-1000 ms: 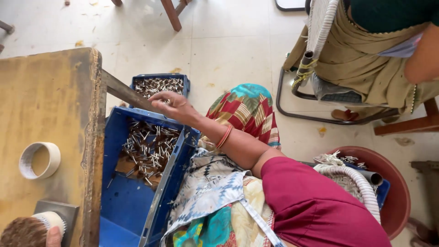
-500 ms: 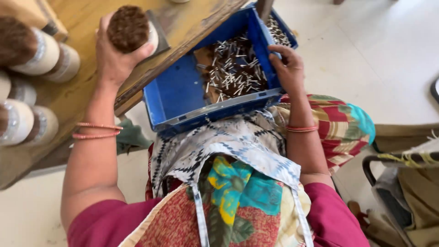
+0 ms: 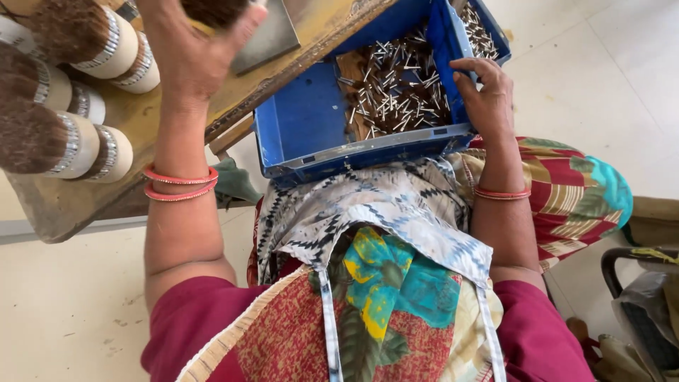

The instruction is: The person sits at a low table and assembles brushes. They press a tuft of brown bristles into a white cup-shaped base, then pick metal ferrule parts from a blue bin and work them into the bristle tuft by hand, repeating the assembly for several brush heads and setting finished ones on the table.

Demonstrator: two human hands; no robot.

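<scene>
Above the wooden desk point(image 3: 64, 205), the left hand point(image 3: 187, 53) grips a brown bristled round brush point(image 3: 212, 10) at the frame's top edge. Just left of it lie more silver-banded brushes point(image 3: 78, 134). The right hand point(image 3: 484, 95) clasps the blue plastic crate's point(image 3: 304, 124) divider, small metal pins point(image 3: 396, 92) heaped beside its fingers.

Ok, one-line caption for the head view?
Left hand lifts a brush; right hand grips the blue crate.
</scene>
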